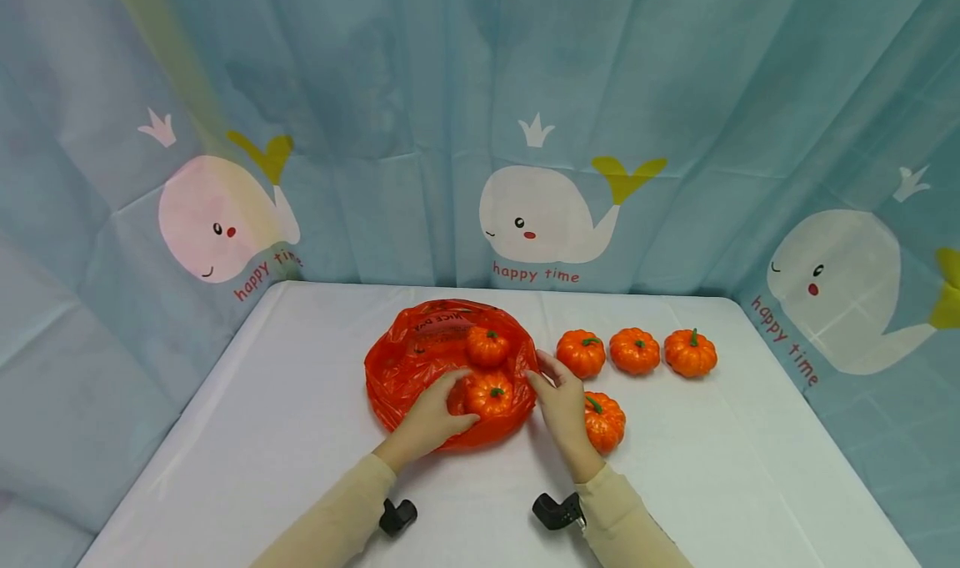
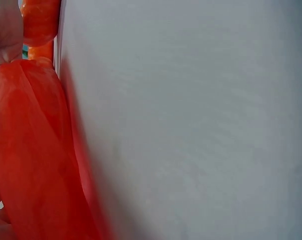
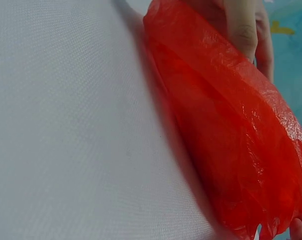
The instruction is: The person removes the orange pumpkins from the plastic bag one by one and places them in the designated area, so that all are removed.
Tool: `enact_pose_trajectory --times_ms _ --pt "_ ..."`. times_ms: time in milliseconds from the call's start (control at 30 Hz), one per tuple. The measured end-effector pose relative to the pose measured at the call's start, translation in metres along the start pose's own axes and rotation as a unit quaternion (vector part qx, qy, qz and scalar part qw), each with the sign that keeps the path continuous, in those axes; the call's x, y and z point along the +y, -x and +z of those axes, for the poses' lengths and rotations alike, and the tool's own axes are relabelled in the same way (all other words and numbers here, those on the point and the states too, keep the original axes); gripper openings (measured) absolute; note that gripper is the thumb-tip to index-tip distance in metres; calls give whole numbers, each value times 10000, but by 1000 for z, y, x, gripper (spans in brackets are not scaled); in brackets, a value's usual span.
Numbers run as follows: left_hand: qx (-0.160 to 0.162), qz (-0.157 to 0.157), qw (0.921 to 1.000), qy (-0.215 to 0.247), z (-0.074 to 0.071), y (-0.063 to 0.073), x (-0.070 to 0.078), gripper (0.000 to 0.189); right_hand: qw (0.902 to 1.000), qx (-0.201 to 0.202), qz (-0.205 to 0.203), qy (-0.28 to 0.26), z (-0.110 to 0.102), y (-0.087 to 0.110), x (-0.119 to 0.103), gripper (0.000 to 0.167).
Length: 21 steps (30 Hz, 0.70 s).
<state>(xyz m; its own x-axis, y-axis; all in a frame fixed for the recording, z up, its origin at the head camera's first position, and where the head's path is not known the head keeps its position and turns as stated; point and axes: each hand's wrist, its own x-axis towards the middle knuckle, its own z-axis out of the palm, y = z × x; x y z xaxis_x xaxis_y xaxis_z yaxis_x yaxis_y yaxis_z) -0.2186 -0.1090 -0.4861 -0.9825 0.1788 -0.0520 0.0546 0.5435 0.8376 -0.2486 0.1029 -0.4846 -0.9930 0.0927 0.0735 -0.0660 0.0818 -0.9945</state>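
A red plastic bag (image 1: 408, 368) lies opened out on the table, its mouth facing up. Inside it, towards the right, sit two small orange pumpkins: a farther one (image 1: 487, 344) and a nearer one (image 1: 489, 394). My left hand (image 1: 427, 414) reaches over the bag's near rim and curls its thumb and fingers round the nearer pumpkin's left side. At the bag's right edge, my right hand (image 1: 564, 401) pinches the rim. In the right wrist view, the bag's wall (image 3: 225, 130) hides part of the left hand (image 3: 240, 25).
Three more pumpkins stand in a row to the right of the bag: a left one (image 1: 581, 354), a middle one (image 1: 634, 351) and a right one (image 1: 691, 353). Another pumpkin (image 1: 606, 424) sits beside the right hand, partly hidden. A whale-print curtain (image 1: 420, 209) surrounds the white table (image 1: 262, 434).
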Motion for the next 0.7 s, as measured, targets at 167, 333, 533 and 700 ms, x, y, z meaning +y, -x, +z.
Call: enact_pose_trajectory --times_ms 167,333,533,700 --pt "-16 -42 10000 -10 3 -3 2 68 10000 -8 28 -59 1 1 -1 45" --pt "-84 -159 9998 -33 4 -6 3 70 10000 -17 35 -39 1 1 -2 45" --pt "-234 -209 9995 -48 6 -9 4 75 10000 -8 37 -20 1 2 -3 45" --pt "-320 -229 9992 -92 8 -12 5 77 10000 10 21 -13 1 2 -2 45"
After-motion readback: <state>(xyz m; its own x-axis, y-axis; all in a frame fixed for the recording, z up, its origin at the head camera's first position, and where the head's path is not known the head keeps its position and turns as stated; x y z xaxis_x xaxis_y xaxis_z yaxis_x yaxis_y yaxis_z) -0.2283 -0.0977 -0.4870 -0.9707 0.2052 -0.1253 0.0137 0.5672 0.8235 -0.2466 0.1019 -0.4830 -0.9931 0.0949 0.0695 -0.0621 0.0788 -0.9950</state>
